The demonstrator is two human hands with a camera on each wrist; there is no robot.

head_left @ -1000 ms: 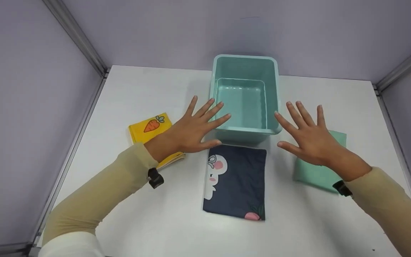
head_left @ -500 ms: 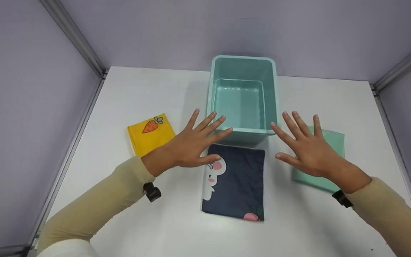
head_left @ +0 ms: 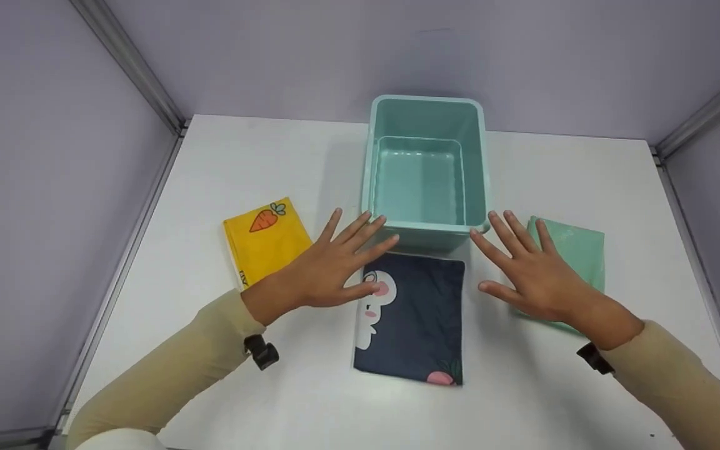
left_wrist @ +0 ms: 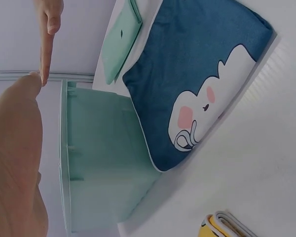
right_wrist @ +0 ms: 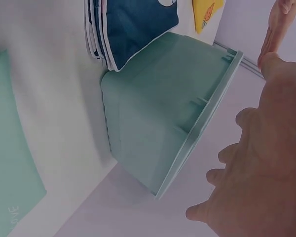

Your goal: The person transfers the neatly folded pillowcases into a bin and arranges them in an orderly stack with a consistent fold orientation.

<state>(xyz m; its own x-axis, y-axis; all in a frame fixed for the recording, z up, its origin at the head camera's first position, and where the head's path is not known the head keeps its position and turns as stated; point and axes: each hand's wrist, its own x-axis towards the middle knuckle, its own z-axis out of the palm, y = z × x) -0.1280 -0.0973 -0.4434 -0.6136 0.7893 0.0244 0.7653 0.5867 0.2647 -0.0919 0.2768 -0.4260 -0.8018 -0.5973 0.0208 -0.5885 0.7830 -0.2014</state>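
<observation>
Both hands hover with fingers spread and straight, holding nothing. My left hand [head_left: 325, 270] is between the yellow folded cloth [head_left: 266, 240] with a carrot print and the navy folded cloth [head_left: 425, 319] with a white rabbit print; its thumb overlaps the navy cloth's upper left corner in the head view. Over the mint-green folded cloth [head_left: 577, 256] is my right hand [head_left: 538, 278], partly hiding it. A teal plastic bin [head_left: 485, 162] stands beyond the navy cloth, with nothing in it. In the right wrist view the navy cloth [right_wrist: 138, 29] shows several stacked layers at its edge.
A white table [head_left: 210, 387] carries everything, enclosed by pale lilac panels [head_left: 304, 56] at the back and sides. Grey metal rails [head_left: 138, 69] run along the corners. The bin stands near the table's back edge.
Both hands have drawn back toward the person, away from the bin, fingers still spread. More of the yellow cloth and the green cloth's far edge show. Bin and cloths have stayed in place.
</observation>
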